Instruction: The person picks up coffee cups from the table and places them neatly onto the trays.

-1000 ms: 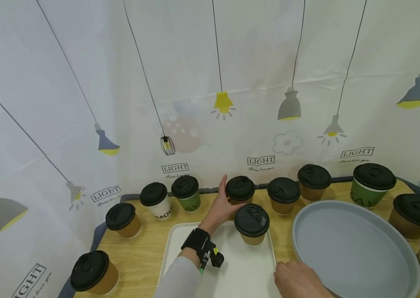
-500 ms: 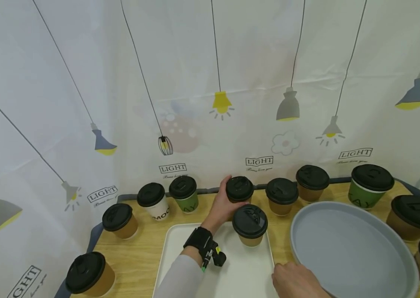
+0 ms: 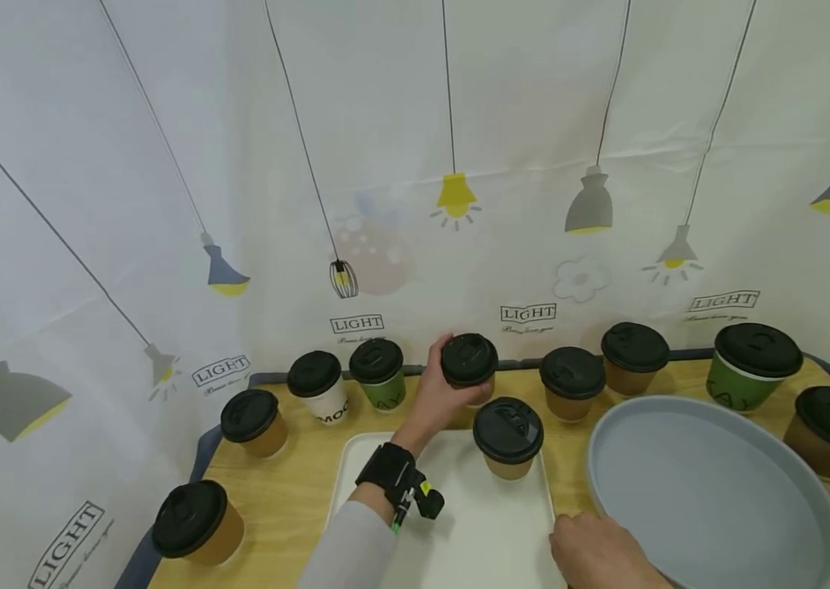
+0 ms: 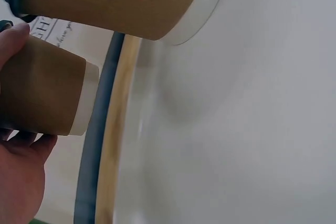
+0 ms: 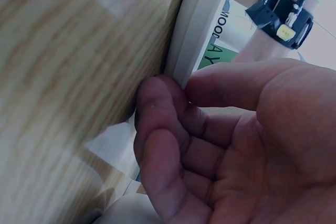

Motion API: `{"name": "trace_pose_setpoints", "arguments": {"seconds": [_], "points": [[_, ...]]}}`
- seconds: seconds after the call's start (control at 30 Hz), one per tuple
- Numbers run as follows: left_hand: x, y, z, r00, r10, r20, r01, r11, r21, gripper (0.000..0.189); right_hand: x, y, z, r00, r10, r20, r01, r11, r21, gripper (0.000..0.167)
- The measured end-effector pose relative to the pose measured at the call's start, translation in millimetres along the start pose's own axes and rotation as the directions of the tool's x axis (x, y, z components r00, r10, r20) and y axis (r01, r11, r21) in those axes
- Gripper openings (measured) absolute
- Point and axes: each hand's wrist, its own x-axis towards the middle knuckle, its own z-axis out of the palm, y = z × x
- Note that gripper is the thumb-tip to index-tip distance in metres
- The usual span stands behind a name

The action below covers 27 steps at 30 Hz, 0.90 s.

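Observation:
My left hand (image 3: 439, 399) grips a brown paper cup (image 3: 470, 360) with a black lid, just beyond the tray's far edge. In the left wrist view, fingers and thumb lie around that cup's brown side, and its pale base seems raised off the table. Another brown cup (image 3: 508, 438) with a black lid stands upright at the far right of the cream tray (image 3: 470, 523). My right hand (image 3: 602, 550) is at the tray's right edge; in the right wrist view its thumb and curled fingers pinch the tray rim (image 5: 197, 30).
A round grey-blue tray (image 3: 710, 491) lies to the right. Several lidded cups line the table's back and sides, among them a white cup (image 3: 328, 406), a small green cup (image 3: 385, 393) and a large green cup (image 3: 739, 380). A printed curtain (image 3: 385, 164) hangs behind.
My left hand has closed around the brown cup at the back, and the cup has shifted slightly up and left. My right hand has stayed at the tray edge.

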Motion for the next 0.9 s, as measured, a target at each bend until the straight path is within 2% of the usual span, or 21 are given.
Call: {"name": "trace_pose_setpoints", "arguments": {"seconds": [0.2,0.37,0.6,0.7,0.9], "points": [[-14.4,6.8,-20.1,0.999,0.009,-0.036,-0.009,1.0,-0.013,0.106,3.5,2.1,-0.4,0.999,0.032,-0.008,-0.032,0.999,-0.001,0.02],[-31.3,10.4,-37.1,0.999,0.006,-0.053,-0.007,1.0,-0.024,0.106,3.4,1.1,-1.0,0.999,0.033,-0.002,-0.033,0.999,0.007,0.02],[-56.2,10.5,-51.9,1.0,-0.019,-0.003,0.019,0.998,-0.065,0.106,1.1,-1.9,-3.1,1.0,0.022,-0.009,-0.022,1.0,0.003,0.021],[-64.2,9.8,-53.8,0.999,-0.008,0.031,0.01,0.997,-0.072,0.104,-0.1,-1.2,-3.3,1.0,0.009,-0.02,-0.009,1.0,0.008,0.022],[-76.1,6.0,-56.6,0.996,-0.018,0.086,0.021,0.999,-0.034,0.101,6.8,4.1,2.7,1.0,0.005,-0.015,-0.005,1.0,0.015,0.022]]}}
